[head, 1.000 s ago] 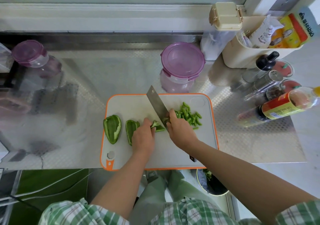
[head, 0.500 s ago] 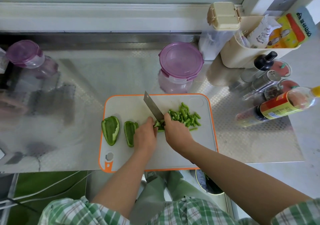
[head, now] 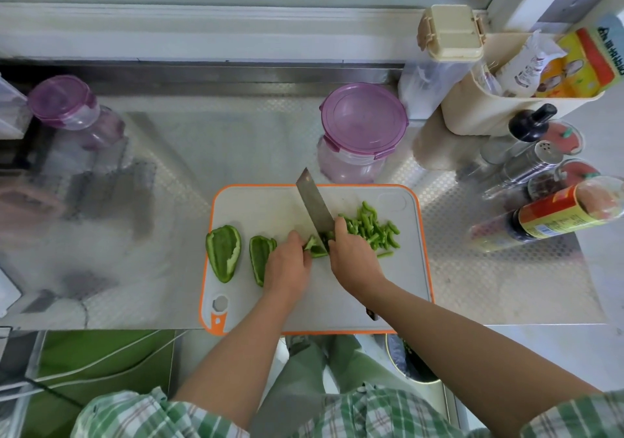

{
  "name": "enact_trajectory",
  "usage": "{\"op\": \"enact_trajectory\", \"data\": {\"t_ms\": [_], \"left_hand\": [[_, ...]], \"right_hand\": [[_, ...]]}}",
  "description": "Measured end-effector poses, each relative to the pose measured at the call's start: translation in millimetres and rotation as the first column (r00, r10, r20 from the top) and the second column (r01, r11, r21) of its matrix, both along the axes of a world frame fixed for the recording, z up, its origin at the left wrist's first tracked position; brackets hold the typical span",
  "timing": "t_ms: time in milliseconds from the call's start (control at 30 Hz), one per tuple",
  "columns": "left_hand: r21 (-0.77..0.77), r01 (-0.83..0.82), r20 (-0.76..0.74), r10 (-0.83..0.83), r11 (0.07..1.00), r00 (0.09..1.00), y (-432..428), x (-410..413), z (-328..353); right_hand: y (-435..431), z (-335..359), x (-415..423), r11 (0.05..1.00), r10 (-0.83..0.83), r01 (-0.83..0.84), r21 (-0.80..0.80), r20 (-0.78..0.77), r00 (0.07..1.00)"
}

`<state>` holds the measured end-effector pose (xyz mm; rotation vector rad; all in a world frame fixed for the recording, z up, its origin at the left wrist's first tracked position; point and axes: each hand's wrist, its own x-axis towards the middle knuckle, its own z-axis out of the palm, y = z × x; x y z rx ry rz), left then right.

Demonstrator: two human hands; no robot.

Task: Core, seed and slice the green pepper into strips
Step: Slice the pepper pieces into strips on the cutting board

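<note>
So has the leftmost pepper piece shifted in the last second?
No. The leftmost pepper piece lies where it did, by the cutting board's left edge, just beyond the handle hole.

Pepper pieces (head: 224, 252) left on the cutting board (head: 263, 208), strips (head: 371, 228) right, knife (head: 314, 201) between, jar (head: 363, 123) behind

Your right hand (head: 354, 263) grips the cleaver (head: 312, 206) against a pepper piece (head: 314, 248) held by your left hand (head: 287, 267) on the cutting board (head: 266, 208); cut strips (head: 373, 228) lie beside the blade.

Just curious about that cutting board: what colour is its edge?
Orange, around the white cutting board; head view shows it.
</note>
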<state>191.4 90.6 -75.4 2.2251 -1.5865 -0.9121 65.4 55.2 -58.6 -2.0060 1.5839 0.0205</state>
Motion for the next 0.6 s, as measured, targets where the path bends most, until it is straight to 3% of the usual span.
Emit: {"op": "enact_trajectory", "data": {"t_ms": [167, 467, 600], "left_hand": [[0.009, -0.051, 0.009, 0.051, 0.999, 0.999, -4.1, -3.1, -0.4], [-0.009, -0.038, 0.017, 0.038, 0.999, 0.999, -5.6, -3.5, -2.7], [-0.014, -0.049, -0.015, 0.049, 0.999, 0.999, -5.0, -3.1, -4.5]], "right_hand": [[-0.1, 6.9, -4.3, 0.999, 0.039, -0.037, -0.019, 0.074, 0.996], [4.5, 5.8, 1.4, 0.998, 0.062, -0.062, 0.001, -0.032, 0.998], [2.2, 2.5, 1.6, 0.999, 0.005, -0.008, 0.051, 0.046, 0.999]]}}
